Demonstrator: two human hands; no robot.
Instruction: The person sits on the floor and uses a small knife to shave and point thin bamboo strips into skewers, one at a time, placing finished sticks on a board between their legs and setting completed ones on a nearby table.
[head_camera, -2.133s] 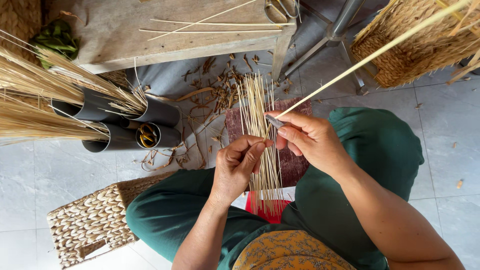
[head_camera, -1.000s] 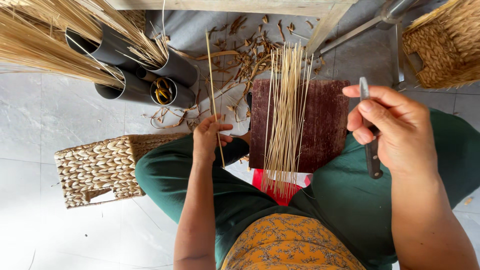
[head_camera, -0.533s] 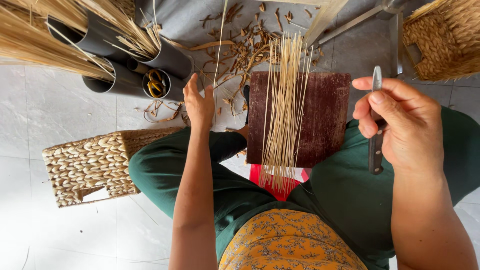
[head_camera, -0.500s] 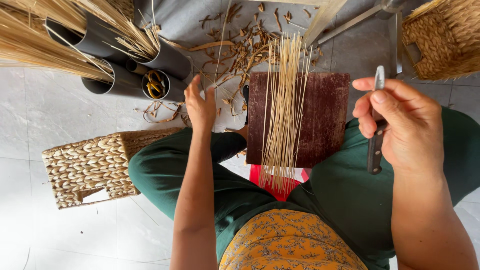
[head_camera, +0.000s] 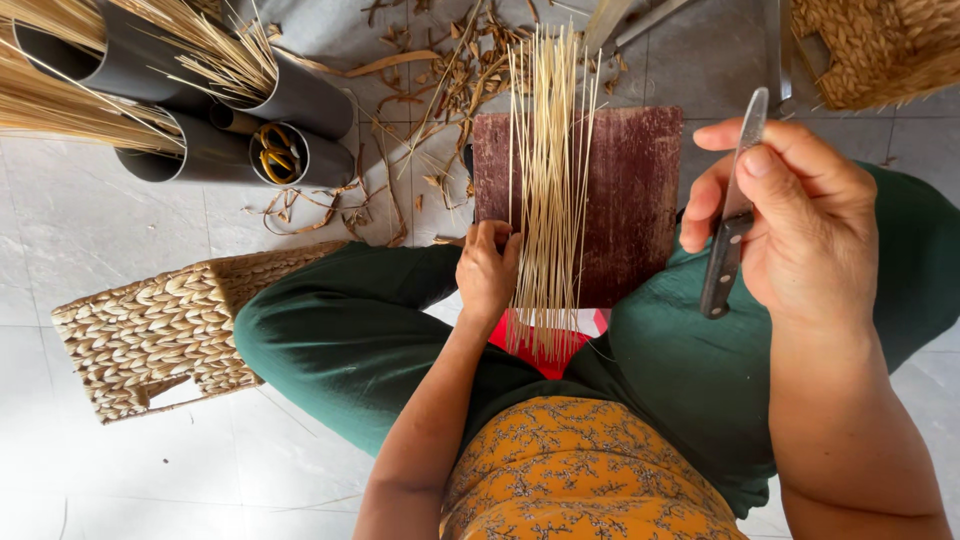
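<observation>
- Your left hand (head_camera: 487, 270) rests on the near left edge of the dark red board (head_camera: 630, 200) on your lap, fingers curled against the left side of the bundle of thin pale sticks (head_camera: 548, 190); you cannot tell whether it actually grips any of them.
- The sticks lie lengthwise down the board, side by side, their far ends fanning past the board's top edge and their near ends reaching over a red cloth (head_camera: 545, 350) between your knees.
- Your right hand (head_camera: 790, 220) is raised to the right of the board, closed around a knife (head_camera: 733, 215) with a dark handle; the blade points away from you, and your thumb lies along it.
- The knife is clear of the board and the sticks.
- On the tiled floor (head_camera: 80, 240) beyond the board lies a scatter of dry brown shavings (head_camera: 440, 90).
- To your left stand dark grey tubes (head_camera: 290, 110) holding bundles of straw, and one holds yellow-handled scissors (head_camera: 275, 150).
- A woven basket (head_camera: 150, 330) sits just beside your left knee, and another woven basket (head_camera: 880, 45) lies at the far right.
</observation>
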